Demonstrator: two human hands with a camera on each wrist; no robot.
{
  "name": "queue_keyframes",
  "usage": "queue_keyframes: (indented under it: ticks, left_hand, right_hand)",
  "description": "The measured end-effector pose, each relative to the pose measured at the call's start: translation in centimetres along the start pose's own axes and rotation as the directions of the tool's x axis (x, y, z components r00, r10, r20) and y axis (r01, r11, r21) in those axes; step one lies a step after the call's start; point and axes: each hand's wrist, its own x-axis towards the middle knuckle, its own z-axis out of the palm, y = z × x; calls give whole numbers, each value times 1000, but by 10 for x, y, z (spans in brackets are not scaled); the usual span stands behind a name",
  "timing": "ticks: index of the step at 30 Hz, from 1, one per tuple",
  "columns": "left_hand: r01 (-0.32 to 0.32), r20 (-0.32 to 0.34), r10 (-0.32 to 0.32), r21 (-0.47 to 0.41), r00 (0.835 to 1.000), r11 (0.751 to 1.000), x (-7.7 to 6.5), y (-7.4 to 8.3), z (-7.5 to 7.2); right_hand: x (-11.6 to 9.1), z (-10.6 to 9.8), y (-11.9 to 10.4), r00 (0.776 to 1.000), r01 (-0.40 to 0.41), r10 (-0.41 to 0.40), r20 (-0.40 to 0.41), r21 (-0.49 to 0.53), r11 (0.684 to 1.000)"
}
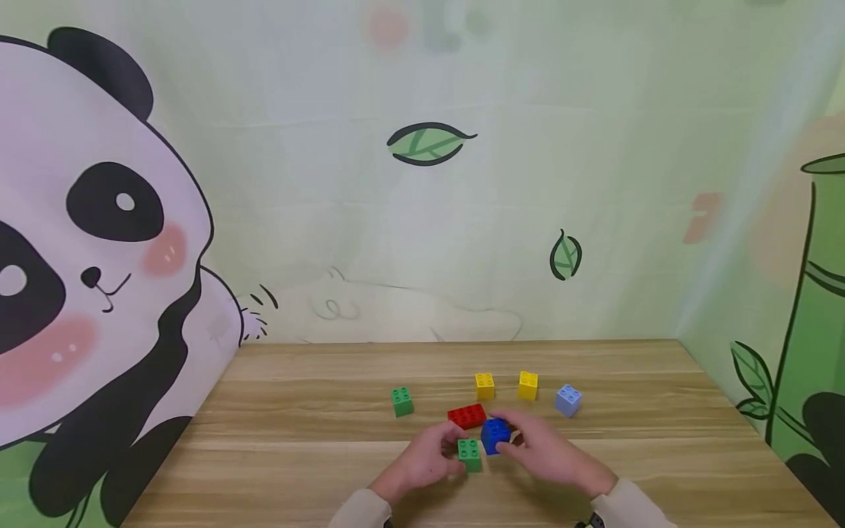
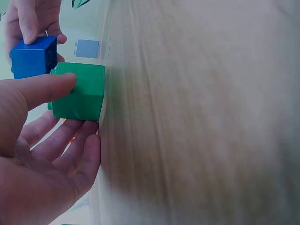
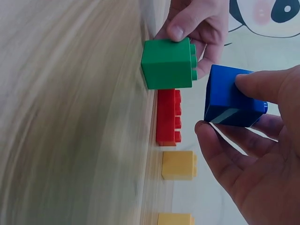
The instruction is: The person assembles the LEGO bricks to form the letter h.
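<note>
Blue building brick (image 1: 495, 436) is pinched between thumb and fingers of the right hand (image 1: 551, 451), held clear of the wooden table (image 1: 297, 418) with its studs up. Just beside it, the left hand (image 1: 429, 456) grips a green building brick (image 1: 469, 455) by its sides; its base appears to rest on the tabletop. Both bricks are about midway between the table's left and right edges, well apart from the far edge. Good handling here would mean holding the blue brick level by its side walls, fingertips out from under its base, while the left hand steadies the green one flat and square, its grip below the studs. A red eight-stud brick (image 1: 466, 416) lies just beyond, so small, slow finger movements should avoid nudging it.
</note>
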Motion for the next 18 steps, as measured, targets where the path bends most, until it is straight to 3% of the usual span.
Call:
queue_keyframes:
  ticks: [18]
  left_hand:
    - [20, 15, -19, -45, 1000, 999, 0, 1, -1]
  right_hand:
    - [10, 11, -2, 998, 51, -51, 31, 30, 998]
